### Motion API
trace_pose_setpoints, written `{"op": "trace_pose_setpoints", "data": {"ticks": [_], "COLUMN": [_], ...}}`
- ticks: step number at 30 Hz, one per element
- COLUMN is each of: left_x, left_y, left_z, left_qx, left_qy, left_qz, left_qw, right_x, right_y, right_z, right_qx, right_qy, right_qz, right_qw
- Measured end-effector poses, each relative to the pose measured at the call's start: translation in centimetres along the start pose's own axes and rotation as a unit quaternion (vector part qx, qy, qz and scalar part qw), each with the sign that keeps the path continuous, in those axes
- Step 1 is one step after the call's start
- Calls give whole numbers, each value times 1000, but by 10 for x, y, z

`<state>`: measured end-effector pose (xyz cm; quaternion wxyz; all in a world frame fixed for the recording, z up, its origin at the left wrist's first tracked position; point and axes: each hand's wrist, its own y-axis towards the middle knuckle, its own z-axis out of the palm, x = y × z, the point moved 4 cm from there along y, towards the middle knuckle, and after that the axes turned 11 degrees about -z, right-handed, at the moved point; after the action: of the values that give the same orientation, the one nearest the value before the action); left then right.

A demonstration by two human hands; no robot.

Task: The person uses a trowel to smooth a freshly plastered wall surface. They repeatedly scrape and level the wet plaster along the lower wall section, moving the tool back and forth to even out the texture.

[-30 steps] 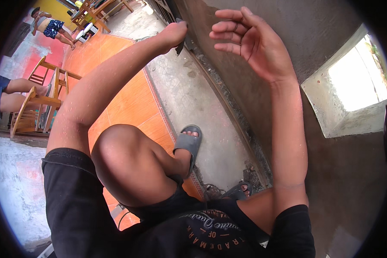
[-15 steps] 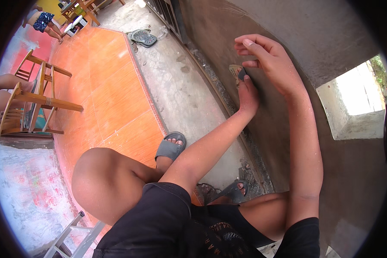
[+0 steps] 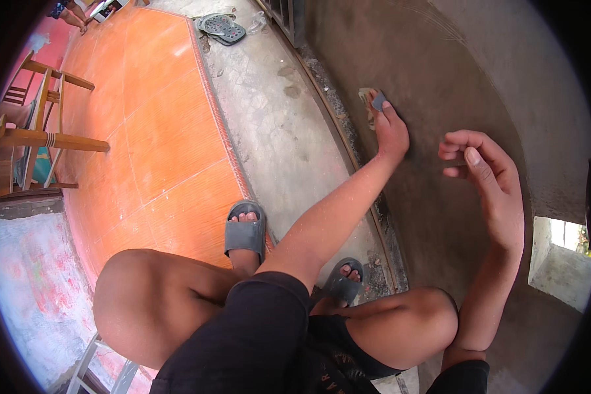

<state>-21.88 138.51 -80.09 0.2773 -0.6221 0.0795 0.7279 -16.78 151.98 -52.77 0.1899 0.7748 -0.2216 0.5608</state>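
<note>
My left hand (image 3: 392, 136) reaches to the dark plastered wall (image 3: 453, 105), closed on a small grey flat piece (image 3: 379, 100) at a pale brownish patch (image 3: 365, 98); whether that patch is part of the wall or something held is hard to tell. To its lower right, my right hand (image 3: 486, 187) hangs near the wall with loosely curled fingers apart and nothing visible in them. My knees are bent below, and my feet wear grey slides (image 3: 244, 238).
Orange tiles (image 3: 157, 131) border a concrete strip (image 3: 275, 131). Wooden chairs (image 3: 52, 140) stand left, beside another person's leg. A second person's legs (image 3: 75, 14) show at top left. Loose sandals (image 3: 223, 27) lie ahead, a metal ladder (image 3: 85, 368) is lower left, an opening (image 3: 561, 253) right.
My left arm has swung from upper left across to the wall, its hand now slightly higher than half a second ago. My right hand has moved down and to the right, fingers curling.
</note>
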Motion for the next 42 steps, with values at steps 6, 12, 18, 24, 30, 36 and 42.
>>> {"op": "trace_pose_setpoints", "data": {"ticks": [6,12,18,24,30,36,42], "left_x": [-44,-41,-22,43,26,67,72], "left_y": [14,-27,167,-24,108,124,81], "left_z": [-13,4,-26,8,-22,-38,-29], "left_qx": [4,62,45,64,12,48,34], "left_qy": [-103,-88,-142,-50,-153,-103,-101], "left_qz": [-112,5,-116,-65,-125,-186,-170], "left_qw": [988,994,982,995,980,976,980], "right_x": [3,0,6,9,3,15,11], "right_y": [-1,-1,4,8,1,0,0], "right_z": [2,1,4,5,4,0,0], "right_qx": [-2,-44,-84,-88,-63,-71,-59], "right_qy": [-10,-20,-88,-109,-126,-129,-146], "right_qz": [19,5,-1,4,12,-36,11], "right_qw": [1000,999,993,990,990,988,987]}}
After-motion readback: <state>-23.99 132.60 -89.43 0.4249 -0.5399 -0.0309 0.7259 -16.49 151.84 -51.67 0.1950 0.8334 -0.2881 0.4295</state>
